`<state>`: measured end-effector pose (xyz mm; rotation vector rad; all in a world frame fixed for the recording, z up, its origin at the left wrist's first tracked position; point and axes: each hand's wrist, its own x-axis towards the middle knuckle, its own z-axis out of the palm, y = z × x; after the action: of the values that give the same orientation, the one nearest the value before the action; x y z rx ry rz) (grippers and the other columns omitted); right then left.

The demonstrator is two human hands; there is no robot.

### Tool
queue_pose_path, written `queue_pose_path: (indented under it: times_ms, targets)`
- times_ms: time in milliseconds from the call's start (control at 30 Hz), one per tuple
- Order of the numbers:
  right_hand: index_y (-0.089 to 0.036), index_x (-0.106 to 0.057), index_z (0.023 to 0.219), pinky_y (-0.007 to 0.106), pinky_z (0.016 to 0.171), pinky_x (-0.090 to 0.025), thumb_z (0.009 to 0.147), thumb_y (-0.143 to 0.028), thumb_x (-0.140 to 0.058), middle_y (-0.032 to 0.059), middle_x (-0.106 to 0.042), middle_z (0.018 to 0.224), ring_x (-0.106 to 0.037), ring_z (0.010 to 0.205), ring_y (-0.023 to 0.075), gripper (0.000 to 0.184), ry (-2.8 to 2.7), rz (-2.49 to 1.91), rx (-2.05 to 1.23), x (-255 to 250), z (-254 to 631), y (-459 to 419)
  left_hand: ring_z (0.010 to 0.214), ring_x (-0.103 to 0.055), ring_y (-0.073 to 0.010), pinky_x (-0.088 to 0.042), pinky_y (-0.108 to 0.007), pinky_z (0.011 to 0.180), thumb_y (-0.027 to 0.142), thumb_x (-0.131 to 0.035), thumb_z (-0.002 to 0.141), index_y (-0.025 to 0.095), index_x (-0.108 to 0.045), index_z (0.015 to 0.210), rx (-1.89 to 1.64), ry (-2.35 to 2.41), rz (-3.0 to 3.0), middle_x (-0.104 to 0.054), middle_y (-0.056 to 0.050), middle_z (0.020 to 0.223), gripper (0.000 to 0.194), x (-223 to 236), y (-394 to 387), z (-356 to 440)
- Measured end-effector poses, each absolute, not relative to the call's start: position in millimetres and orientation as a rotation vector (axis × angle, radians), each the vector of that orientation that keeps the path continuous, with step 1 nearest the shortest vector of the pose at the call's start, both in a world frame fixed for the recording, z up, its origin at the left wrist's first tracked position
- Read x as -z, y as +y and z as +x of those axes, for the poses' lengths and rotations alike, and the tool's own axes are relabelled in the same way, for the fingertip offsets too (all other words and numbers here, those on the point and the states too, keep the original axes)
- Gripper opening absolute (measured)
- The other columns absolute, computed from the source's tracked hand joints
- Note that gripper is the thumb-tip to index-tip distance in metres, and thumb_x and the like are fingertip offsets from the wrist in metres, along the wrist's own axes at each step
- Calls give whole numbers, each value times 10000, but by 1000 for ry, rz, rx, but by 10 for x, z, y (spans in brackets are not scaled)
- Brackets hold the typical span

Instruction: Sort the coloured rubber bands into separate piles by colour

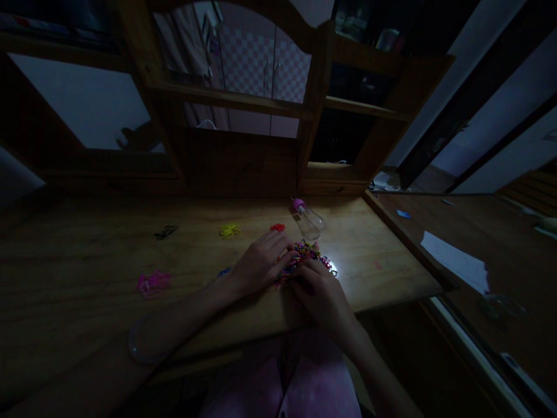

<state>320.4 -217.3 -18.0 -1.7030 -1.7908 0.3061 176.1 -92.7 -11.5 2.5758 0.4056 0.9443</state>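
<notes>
A heap of mixed small coloured rubber bands [308,249] lies on the wooden desk in front of me. At its left edge is my left hand [263,261], thumb and index finger drawn together against the bands. From the near right, my right hand [322,290] reaches into the same heap with its fingers curled in; what the fingertips of either hand pinch is too small and dark to make out. Sorted by colour, a red bunch [277,227], a yellow bunch [229,230], a pink bunch [153,283], a dark bunch [166,231] and a partly hidden blue bunch [224,271] lie around.
A clear bottle with a pink cap [310,223] lies behind the heap. Wooden shelving [243,165] rises along the desk's back edge. Bright light falls just right of the heap. On the lower surface to the right are white papers [455,261] and a blue card [402,213].
</notes>
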Motion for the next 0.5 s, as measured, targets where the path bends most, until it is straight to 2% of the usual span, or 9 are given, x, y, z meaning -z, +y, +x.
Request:
queue_pose_path:
  times_ms: [200, 333, 500]
  targets:
    - [-217, -724, 902, 295, 769, -484, 845, -234, -683, 37, -686, 949, -629, 889, 196, 72, -1417, -1533, -561, 110, 3351, -2113, 882, -576, -175, -445, -307, 833, 317, -462, 982, 176, -561, 896, -922, 531, 2294, -604, -32, 899, 192, 80, -931, 1755]
    - [-200, -746, 906, 294, 719, -496, 810, -356, -721, 41, -722, 868, -656, 827, 208, 185, -1169, -1548, -774, 78, 3430, -2092, 866, -621, -166, -448, -277, 802, 336, -501, 964, 188, -620, 928, -865, 585, 2107, -663, -11, 899, 193, 69, -921, 1768]
    - [-189, -754, 943, 318, 748, -516, 775, -406, -748, 67, -740, 914, -672, 848, 224, 275, -992, -1452, -908, 139, 3479, -2032, 875, -645, -174, -468, -267, 810, 338, -551, 929, 193, -686, 946, -779, 546, 1973, -710, -13, 931, 199, 64, -935, 1780]
